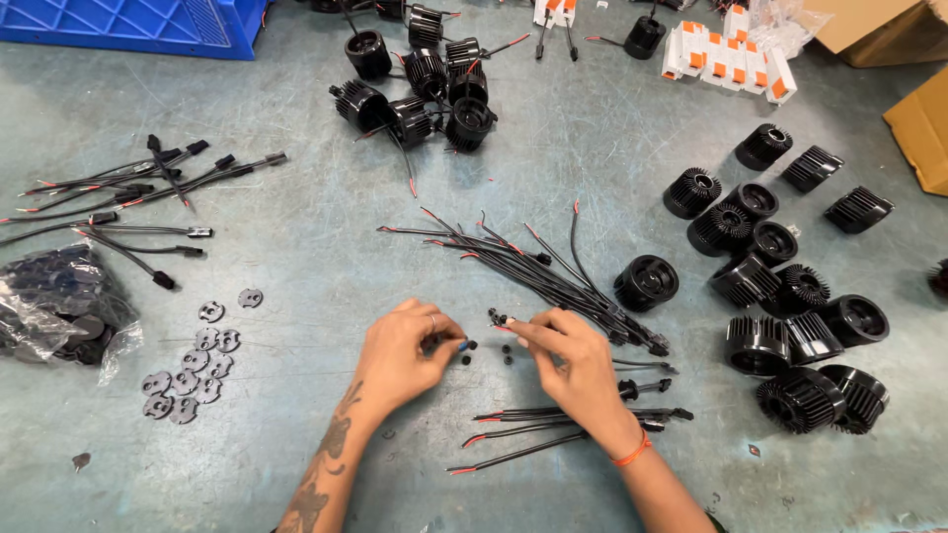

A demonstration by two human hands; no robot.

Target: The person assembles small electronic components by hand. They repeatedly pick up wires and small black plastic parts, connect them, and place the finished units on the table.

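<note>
A: So, what are the hands doing on that grey-green worktop (296,266)?

B: The left hand (405,355) is curled, fingertips pinched on a tiny black plastic piece with a blue tip (462,344); the right hand (568,360) pinches the end of a thin black wire with a red tip (507,327), its other fingers loosely bent.

A: And between them?

B: A few small black plastic grommets (506,353) lie loose on the worktop, just beside both sets of fingertips.

A: What surrounds the hands?

B: At one o'clock from the right hand, a fanned bundle of black wires with red ends (533,266), and beyond it one round black finned housing (647,282); at three o'clock, a crowd of black ribbed heat-sink cylinders (790,326); at six o'clock, more black leads (553,434) under the right wrist.

A: And on the left side?

B: At nine o'clock, flat grey round discs (193,370); further out, a clear plastic bag of dark parts (54,301); at twelve o'clock, a cluster of wired black housings (425,94).
</note>
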